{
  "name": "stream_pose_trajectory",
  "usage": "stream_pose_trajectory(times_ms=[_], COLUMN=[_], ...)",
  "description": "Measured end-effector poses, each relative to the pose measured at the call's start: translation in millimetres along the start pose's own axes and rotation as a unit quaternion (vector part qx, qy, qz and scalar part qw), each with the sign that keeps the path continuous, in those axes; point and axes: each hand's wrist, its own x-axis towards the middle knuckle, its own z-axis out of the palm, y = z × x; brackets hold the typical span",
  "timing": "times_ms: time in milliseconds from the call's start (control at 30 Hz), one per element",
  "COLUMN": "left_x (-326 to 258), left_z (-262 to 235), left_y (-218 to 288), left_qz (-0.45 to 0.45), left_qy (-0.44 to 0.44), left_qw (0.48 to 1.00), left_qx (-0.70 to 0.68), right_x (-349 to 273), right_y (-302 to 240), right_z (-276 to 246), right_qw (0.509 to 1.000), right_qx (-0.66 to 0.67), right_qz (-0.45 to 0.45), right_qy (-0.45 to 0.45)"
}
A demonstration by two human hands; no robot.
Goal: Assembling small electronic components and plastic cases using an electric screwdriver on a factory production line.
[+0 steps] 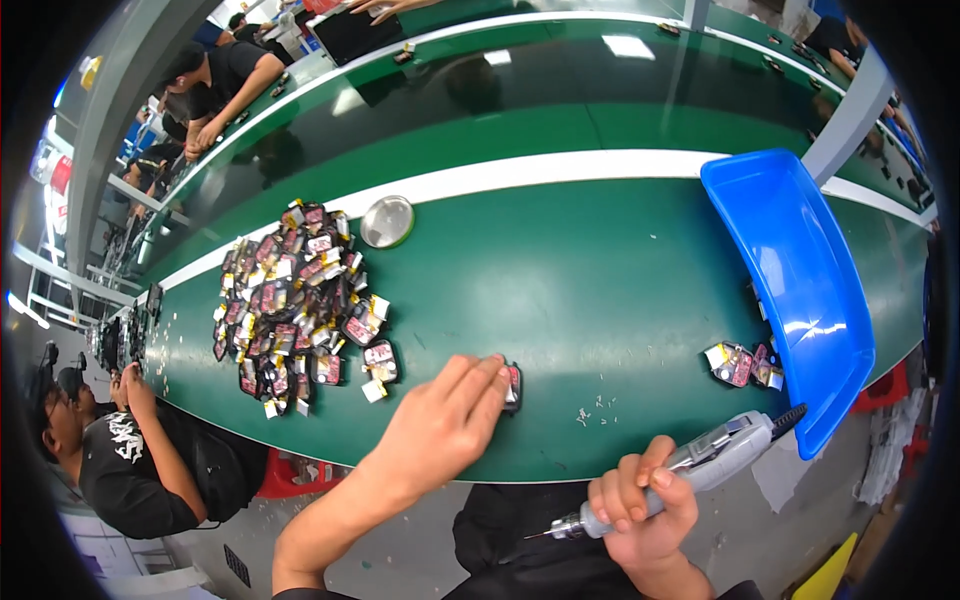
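My left hand (445, 420) lies flat on the green table, fingers closed over a small dark electronic part (512, 385) with a red patch, pinning it near the front edge. My right hand (640, 505) grips a grey electric screwdriver (690, 470) off the table's front edge, its bit pointing left and down. A large heap of similar small dark and red parts (295, 305) lies to the left of my left hand. Two finished-looking parts (745, 365) sit beside the blue bin.
A tilted blue plastic bin (800, 290) stands at the right. A round metal dish (387, 221) sits behind the heap. Tiny screws (595, 408) are scattered near the front edge. Another person (130, 450) sits at the left; others work at the far side of the table.
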Motion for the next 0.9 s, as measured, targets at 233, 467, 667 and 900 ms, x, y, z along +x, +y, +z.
stream_pose_trajectory(times_ms=[233,467,667,900], left_x=[-6.6,-7.4,-17.9,-21.0], left_z=[9.1,7.4,6.6,17.5], left_y=[44.1,57.2,58.6,62.8], left_qz=[0.137,0.101,0.044,0.061], left_qy=[0.034,-0.005,-0.040,0.004], left_qw=[0.989,0.995,0.997,0.998], left_qx=[0.050,0.016,-0.048,0.011], right_x=[-8.7,-9.0,15.4,51.9], right_y=[36.4,30.7,-31.8,-48.8], right_z=[3.2,0.6,13.8,35.8], right_qw=[1.000,1.000,0.974,0.938], right_qx=[0.004,-0.018,-0.139,-0.244], right_qz=[0.009,0.013,-0.085,-0.179], right_qy=[-0.012,-0.015,-0.156,-0.167])
